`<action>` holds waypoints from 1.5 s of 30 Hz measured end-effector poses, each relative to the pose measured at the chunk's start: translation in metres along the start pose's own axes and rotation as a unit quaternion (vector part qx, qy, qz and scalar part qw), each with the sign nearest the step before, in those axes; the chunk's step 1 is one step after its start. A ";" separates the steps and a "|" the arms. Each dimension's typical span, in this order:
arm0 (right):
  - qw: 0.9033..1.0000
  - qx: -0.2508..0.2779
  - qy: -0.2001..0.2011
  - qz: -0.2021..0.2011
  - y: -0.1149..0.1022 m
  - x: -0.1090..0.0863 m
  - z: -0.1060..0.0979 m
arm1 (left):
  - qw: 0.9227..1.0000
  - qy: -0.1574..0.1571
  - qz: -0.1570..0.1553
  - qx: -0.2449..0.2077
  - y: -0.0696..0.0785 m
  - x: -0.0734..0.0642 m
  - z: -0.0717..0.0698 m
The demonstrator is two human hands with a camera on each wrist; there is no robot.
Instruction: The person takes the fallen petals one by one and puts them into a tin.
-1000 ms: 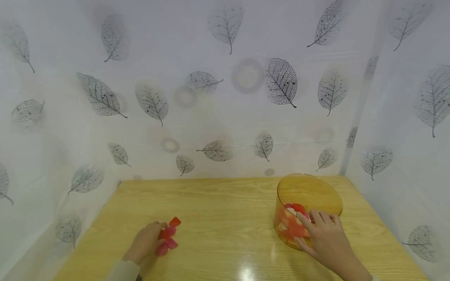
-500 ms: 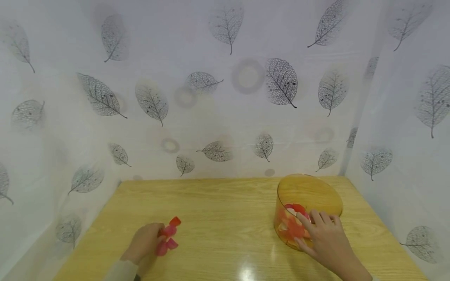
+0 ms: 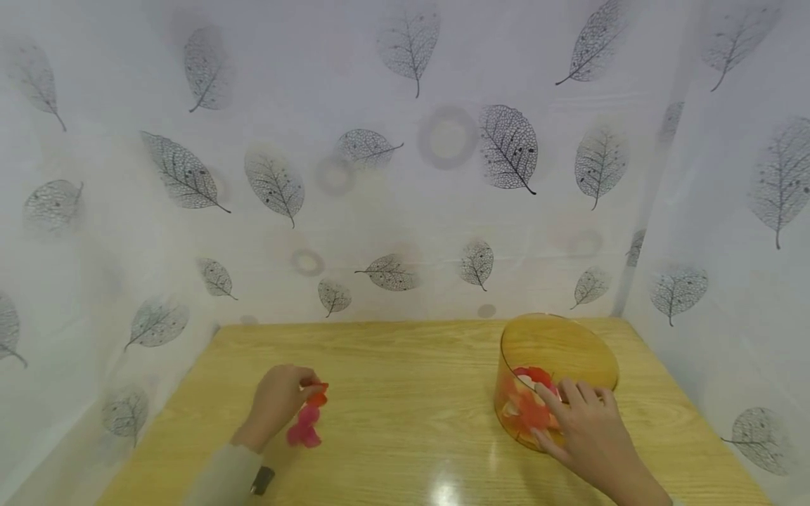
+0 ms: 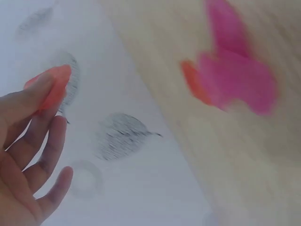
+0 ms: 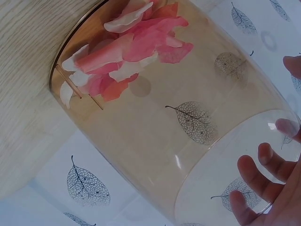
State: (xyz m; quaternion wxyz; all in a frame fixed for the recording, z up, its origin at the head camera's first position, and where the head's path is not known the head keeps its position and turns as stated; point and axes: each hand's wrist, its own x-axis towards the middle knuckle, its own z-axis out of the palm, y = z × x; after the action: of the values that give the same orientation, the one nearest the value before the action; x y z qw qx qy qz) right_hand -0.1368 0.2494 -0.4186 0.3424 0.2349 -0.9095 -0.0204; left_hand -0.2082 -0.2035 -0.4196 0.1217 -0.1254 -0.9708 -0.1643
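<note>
My left hand [image 3: 281, 400] pinches an orange-red petal [image 4: 54, 84] between thumb and fingers, over the left part of the table. In the left wrist view the other fingers are loosely bent. Just below that hand lie pink petals [image 3: 309, 414] in a small cluster, with an orange petal [image 4: 194, 82] beside them. At the right, my right hand [image 3: 588, 429] grips the near rim of a see-through amber cylindrical container [image 3: 506, 393], thumb on the outside and fingers over the rim. Pink, white and orange petals [image 5: 141, 42] lie heaped at the container's bottom.
The wooden table [image 3: 405, 393] extends between the two hands. A pale curtain [image 3: 405, 211] printed with grey leaves stands along the back and both sides. Near the left sleeve a small dark object [image 3: 262, 481] shows at the wrist.
My left hand has moved up and slightly right, away from the pink petals to the orange-red petal, which it now pinches. My right hand and the container have stayed put.
</note>
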 end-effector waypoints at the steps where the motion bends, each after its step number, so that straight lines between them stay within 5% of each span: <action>1: 1.000 -0.001 0.001 0.001 0.000 0.000 0.000 | 1.000 0.018 0.014 0.002 0.006 0.004 0.000; 6: 1.000 0.000 0.005 0.004 0.000 -0.001 0.000 | 0.990 0.106 0.086 -0.025 0.048 0.029 -0.003; 12: 1.000 0.001 -0.001 0.007 0.000 -0.001 -0.001 | 0.978 0.128 0.142 -0.084 0.110 0.058 0.002; 21: 1.000 0.000 0.008 0.002 0.002 -0.002 0.000 | 0.972 0.061 0.197 -0.115 0.204 0.093 0.029; 25: 1.000 -0.004 0.019 0.001 0.002 -0.002 0.000 | 0.968 0.048 0.227 -0.096 0.240 0.106 0.042; 29: 1.000 -0.006 0.020 -0.003 0.002 -0.001 0.000 | 0.975 0.015 0.215 -0.048 0.268 0.115 0.055; 35: 1.000 -0.008 0.008 -0.005 0.001 0.001 0.000 | 0.979 -0.038 0.198 0.040 0.288 0.120 0.065; 45: 1.000 -0.011 0.010 -0.006 0.003 -0.001 0.002 | 0.971 0.002 0.237 0.032 0.268 0.112 0.065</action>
State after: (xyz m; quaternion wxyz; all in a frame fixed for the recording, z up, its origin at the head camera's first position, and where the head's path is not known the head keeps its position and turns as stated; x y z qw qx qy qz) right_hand -0.1383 0.2521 -0.4201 0.3539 0.2370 -0.9043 -0.0302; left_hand -0.2503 0.0875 -0.3706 0.1631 -0.3474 -0.9180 -0.1001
